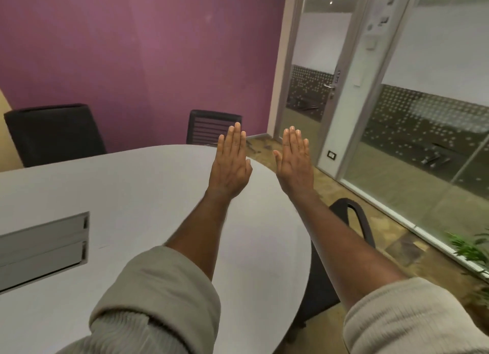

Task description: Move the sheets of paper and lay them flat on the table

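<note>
Both arms are stretched out in front of me over the rounded end of a grey table point(148, 194). My left hand point(231, 163) is flat, back up, fingers straight and held together, with nothing in it. My right hand point(295, 161) is held the same way, flat and empty, a little to the right past the table's edge. No sheets of paper are in view.
A grey cable hatch point(45, 247) is set in the table at the left. Black chairs stand at the far left point(53, 134), at the far end point(211, 127) and beside the table on the right point(354, 226). A glass partition with a door point(317, 70) and a plant point(471, 247) are on the right.
</note>
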Tool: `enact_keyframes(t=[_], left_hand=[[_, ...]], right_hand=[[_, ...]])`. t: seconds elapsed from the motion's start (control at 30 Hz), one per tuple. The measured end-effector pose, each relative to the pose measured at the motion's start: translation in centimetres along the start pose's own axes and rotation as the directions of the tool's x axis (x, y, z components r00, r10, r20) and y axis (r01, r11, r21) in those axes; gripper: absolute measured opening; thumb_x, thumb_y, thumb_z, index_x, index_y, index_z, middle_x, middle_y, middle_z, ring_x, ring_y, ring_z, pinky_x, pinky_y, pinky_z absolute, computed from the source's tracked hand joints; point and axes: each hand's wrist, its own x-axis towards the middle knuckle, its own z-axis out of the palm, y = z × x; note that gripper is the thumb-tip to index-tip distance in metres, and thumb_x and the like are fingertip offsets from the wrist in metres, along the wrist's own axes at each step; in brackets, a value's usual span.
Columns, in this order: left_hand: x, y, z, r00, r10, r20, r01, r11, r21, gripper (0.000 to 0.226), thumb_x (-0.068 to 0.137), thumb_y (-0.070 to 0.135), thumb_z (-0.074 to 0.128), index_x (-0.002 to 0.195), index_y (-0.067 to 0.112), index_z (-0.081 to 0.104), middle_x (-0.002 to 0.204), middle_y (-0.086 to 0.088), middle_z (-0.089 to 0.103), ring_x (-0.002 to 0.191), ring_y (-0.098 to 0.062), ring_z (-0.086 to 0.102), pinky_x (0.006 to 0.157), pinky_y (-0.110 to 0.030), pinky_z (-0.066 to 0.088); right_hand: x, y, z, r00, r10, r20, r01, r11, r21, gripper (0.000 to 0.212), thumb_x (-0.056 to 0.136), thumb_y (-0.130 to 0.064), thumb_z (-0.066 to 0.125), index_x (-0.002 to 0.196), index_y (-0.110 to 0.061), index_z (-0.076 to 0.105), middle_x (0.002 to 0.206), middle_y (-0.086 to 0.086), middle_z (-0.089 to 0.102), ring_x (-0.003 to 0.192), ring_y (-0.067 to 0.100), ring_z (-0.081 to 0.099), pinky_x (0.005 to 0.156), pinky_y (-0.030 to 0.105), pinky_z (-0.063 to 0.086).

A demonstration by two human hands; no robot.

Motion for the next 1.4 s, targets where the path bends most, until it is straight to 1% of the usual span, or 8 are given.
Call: enact_keyframes(t=[0.1,0.27,0.5,0.63,0.87,1.03,1.17,1.4], left_hand=[[1.1,5.2,-1.2,1.0,0.005,-0.013,-0.005,1.0,-0.004,0.065,0.103,0.029,0.025,0.158,-0.002,0.01,0.169,-0.022,0.002,0.157,-0.035,0.002,0.128,-0.051,0.012],[2.9,14.9,-2.6,0.999,0.031,-0.017,-0.031,1.0,-0.003,0.065,0.102,0.031,0.011,0.158,-0.001,0.002,0.169,-0.021,-0.005,0.157,-0.033,-0.005,0.127,-0.051,0.011],[6.8,29.1,-2.9,0.997,0.056,-0.053,-0.061,0.995,-0.081,0.068,0.099,0.033,0.007,0.158,0.001,-0.005,0.168,-0.021,-0.011,0.157,-0.032,-0.009,0.128,-0.049,0.007],[9.9,35.1,-1.6,0.995,0.085,-0.058,-0.093,0.984,-0.154,0.066,0.103,0.032,0.014,0.159,0.002,-0.007,0.168,-0.019,-0.015,0.157,-0.03,-0.011,0.129,-0.047,0.004],[18.6,41.9,4.7,0.992,0.103,-0.077,-0.115,0.977,-0.177,0.068,0.104,0.032,0.019,0.158,0.0,-0.008,0.167,-0.021,-0.016,0.156,-0.032,-0.012,0.128,-0.047,-0.001],[26.8,45.1,10.8,0.985,0.091,-0.147,-0.12,0.971,-0.207,0.068,0.104,0.028,0.021,0.158,0.0,-0.008,0.167,-0.02,-0.016,0.156,-0.031,-0.012,0.129,-0.047,0.004],[32.5,46.2,14.5,0.985,0.092,-0.149,-0.121,0.973,-0.197,0.068,0.104,0.028,0.024,0.158,0.001,-0.007,0.168,-0.019,-0.014,0.156,-0.03,-0.011,0.129,-0.046,0.004],[42.6,48.9,20.8,0.986,0.068,-0.151,-0.095,0.98,-0.177,0.067,0.101,0.029,0.015,0.159,0.0,-0.005,0.168,-0.02,-0.011,0.157,-0.031,-0.009,0.129,-0.047,0.004]], right_hand=[[-0.6,4.6,-3.1,0.999,0.029,-0.025,-0.029,1.0,0.008,0.061,0.108,-0.04,0.02,0.159,-0.007,0.01,0.168,0.012,0.01,0.156,0.024,0.005,0.127,0.043,0.004],[-2.2,12.7,-8.2,0.998,0.035,-0.056,-0.035,0.999,-0.003,0.062,0.108,-0.041,0.018,0.159,-0.006,0.01,0.168,0.013,0.009,0.156,0.025,0.004,0.127,0.043,0.004],[-4.3,26.0,-13.9,0.997,0.056,-0.051,-0.06,0.994,-0.093,0.064,0.107,-0.042,0.02,0.159,-0.006,0.008,0.168,0.013,0.005,0.156,0.024,0.0,0.128,0.043,0.002],[-3.8,33.1,-15.4,0.996,0.054,-0.069,-0.065,0.985,-0.158,0.063,0.107,-0.039,0.02,0.159,-0.006,0.007,0.169,0.013,0.003,0.156,0.025,-0.001,0.128,0.042,0.0],[0.8,42.9,-12.7,0.996,0.075,-0.051,-0.083,0.98,-0.181,0.063,0.108,-0.038,0.021,0.159,-0.005,0.005,0.169,0.013,0.001,0.156,0.024,-0.002,0.127,0.042,0.0],[6.7,49.5,-9.4,0.996,0.065,-0.065,-0.077,0.974,-0.213,0.061,0.109,-0.036,0.024,0.159,-0.006,0.005,0.168,0.012,0.002,0.156,0.024,-0.002,0.128,0.042,0.0],[12.1,54.0,-7.3,0.993,0.091,-0.072,-0.104,0.972,-0.209,0.061,0.109,-0.037,0.019,0.159,-0.007,0.001,0.169,0.01,-0.004,0.156,0.022,-0.006,0.127,0.041,-0.003],[21.9,61.8,-1.7,0.998,0.051,-0.048,-0.058,0.985,-0.165,0.062,0.108,-0.038,0.017,0.159,-0.007,0.001,0.169,0.01,-0.004,0.156,0.022,-0.007,0.127,0.04,-0.004]])
